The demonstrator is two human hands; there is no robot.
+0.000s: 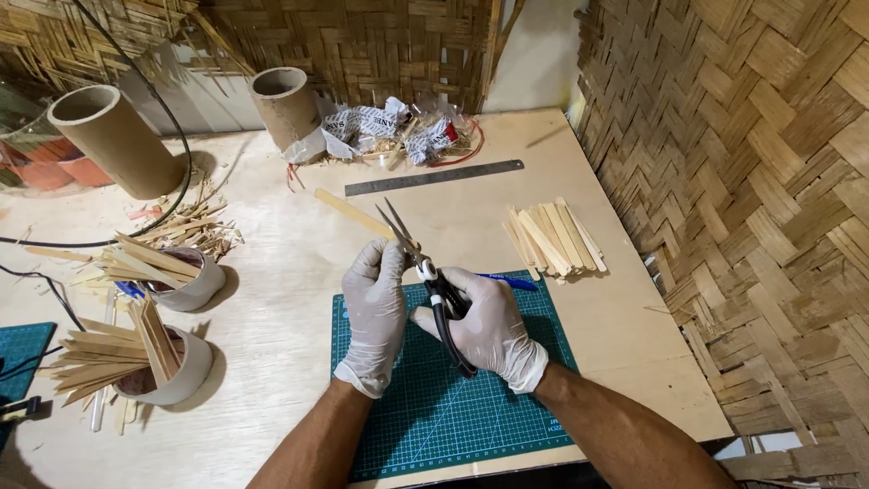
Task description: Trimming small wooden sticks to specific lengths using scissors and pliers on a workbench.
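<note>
Left hand (376, 303) in white glove, fingers curled, pinching a thin flat pale wooden strip (355, 215) angled up-left. Right hand (484, 326), gloved, closed through black-handled metal scissors (425, 272), blades parted at the strip, above green gridded cutting mat (434, 407). Blue pen (507, 282) mostly hidden behind right hand.

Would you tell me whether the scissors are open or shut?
Open: the scissors blades spread in a V around the wooden stick.

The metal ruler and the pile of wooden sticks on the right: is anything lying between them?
No. In the head view, only bare tabletop separates the metal ruler from the pile of wooden sticks.
</note>
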